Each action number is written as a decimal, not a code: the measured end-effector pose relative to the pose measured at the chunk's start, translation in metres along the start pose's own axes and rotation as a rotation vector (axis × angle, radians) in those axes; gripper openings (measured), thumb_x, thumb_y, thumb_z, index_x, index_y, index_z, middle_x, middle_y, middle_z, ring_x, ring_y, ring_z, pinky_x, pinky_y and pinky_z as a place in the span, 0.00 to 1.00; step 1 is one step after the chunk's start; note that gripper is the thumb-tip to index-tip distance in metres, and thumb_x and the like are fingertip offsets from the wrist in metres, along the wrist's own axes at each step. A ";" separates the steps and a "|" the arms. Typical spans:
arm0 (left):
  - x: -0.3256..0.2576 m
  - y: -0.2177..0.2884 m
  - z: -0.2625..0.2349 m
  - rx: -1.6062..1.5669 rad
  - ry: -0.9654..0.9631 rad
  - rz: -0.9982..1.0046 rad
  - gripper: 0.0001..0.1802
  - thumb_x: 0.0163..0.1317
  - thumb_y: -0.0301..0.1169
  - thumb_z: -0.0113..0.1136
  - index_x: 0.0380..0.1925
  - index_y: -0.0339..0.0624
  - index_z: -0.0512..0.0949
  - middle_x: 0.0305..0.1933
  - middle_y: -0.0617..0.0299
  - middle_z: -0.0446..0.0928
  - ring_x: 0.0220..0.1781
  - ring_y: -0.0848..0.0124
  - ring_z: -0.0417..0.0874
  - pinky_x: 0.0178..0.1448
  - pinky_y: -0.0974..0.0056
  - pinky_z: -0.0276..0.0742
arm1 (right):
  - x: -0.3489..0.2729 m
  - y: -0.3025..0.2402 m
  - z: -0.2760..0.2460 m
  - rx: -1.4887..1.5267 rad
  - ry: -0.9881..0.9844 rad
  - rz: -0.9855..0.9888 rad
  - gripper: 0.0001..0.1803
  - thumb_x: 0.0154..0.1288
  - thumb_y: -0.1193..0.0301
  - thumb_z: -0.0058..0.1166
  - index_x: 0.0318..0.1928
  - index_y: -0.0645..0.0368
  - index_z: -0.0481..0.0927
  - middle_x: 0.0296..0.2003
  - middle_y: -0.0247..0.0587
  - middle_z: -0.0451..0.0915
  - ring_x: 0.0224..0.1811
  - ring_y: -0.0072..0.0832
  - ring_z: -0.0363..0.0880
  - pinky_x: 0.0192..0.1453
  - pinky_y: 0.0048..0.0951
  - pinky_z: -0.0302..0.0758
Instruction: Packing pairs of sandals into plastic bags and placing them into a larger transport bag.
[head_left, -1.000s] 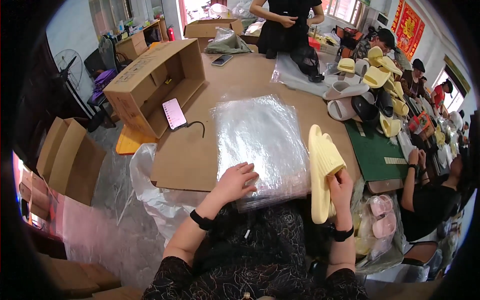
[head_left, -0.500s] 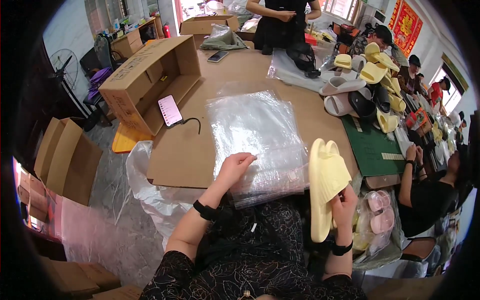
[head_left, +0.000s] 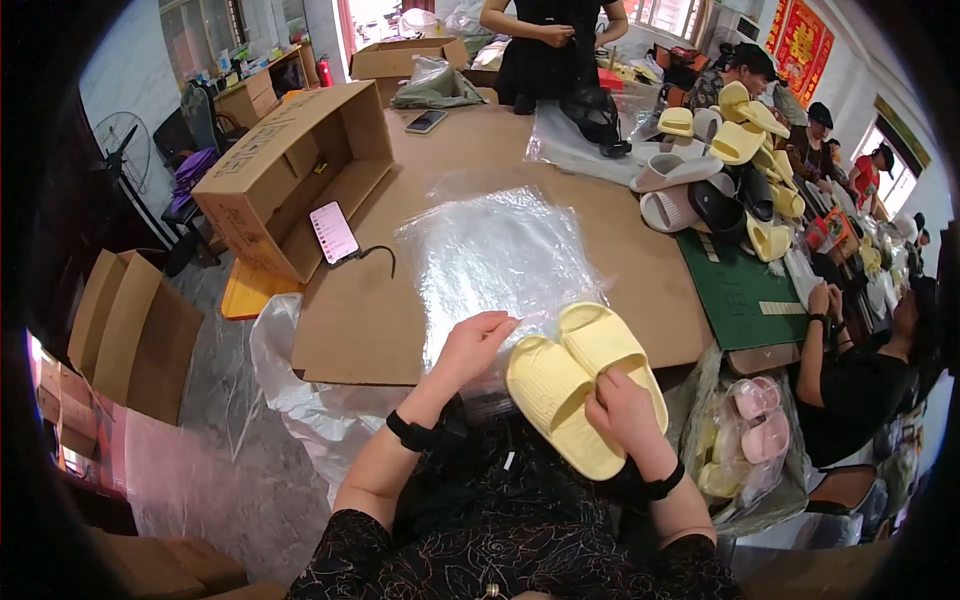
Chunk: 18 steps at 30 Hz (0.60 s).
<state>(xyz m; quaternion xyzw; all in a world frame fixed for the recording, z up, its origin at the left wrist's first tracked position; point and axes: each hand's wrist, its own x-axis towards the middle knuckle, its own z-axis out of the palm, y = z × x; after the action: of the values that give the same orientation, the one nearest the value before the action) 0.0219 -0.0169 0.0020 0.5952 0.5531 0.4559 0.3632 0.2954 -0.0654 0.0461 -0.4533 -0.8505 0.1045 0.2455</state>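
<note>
A pair of pale yellow slide slippers (head_left: pixel 553 383) is in my right hand (head_left: pixel 627 410), soles down and side by side, over the near right edge of the table. My right fingers close on the inner edges where the two meet. My left hand (head_left: pixel 478 347) rests at the near part of a stack of clear plastic bags (head_left: pixel 500 255). Its thumb and fingers are pinched together on the top bag's film, close to the toe of the left slipper. The slippers cover the bags' near right corner.
The cardboard-topped table (head_left: pixel 640 290) carries an open carton (head_left: pixel 290 170), a lit phone (head_left: pixel 334 232) and another phone (head_left: pixel 427 121). A pile of yellow, grey and black slippers (head_left: pixel 735 160) stands at right by a green mat (head_left: pixel 740 295). Bagged pink slippers (head_left: pixel 765 420) lie below. Other people work around.
My right hand has brought the slippers left over the bags' near corner and turned them from edge-on to tops up. My left fingers have closed on the top bag, whose near edge has shifted.
</note>
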 end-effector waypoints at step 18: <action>-0.024 0.049 0.019 0.209 -0.127 0.444 0.14 0.65 0.32 0.58 0.48 0.42 0.84 0.63 0.53 0.76 0.71 0.50 0.68 0.72 0.53 0.66 | 0.032 0.010 0.043 0.037 -0.003 0.051 0.11 0.63 0.66 0.54 0.36 0.63 0.77 0.39 0.56 0.78 0.36 0.53 0.78 0.41 0.49 0.75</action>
<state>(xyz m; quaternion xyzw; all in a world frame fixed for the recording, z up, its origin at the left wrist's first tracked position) 0.0563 -0.0459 0.0386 0.7640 0.4290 0.4264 0.2247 0.2653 -0.0315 0.0154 -0.4701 -0.8369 0.1270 0.2500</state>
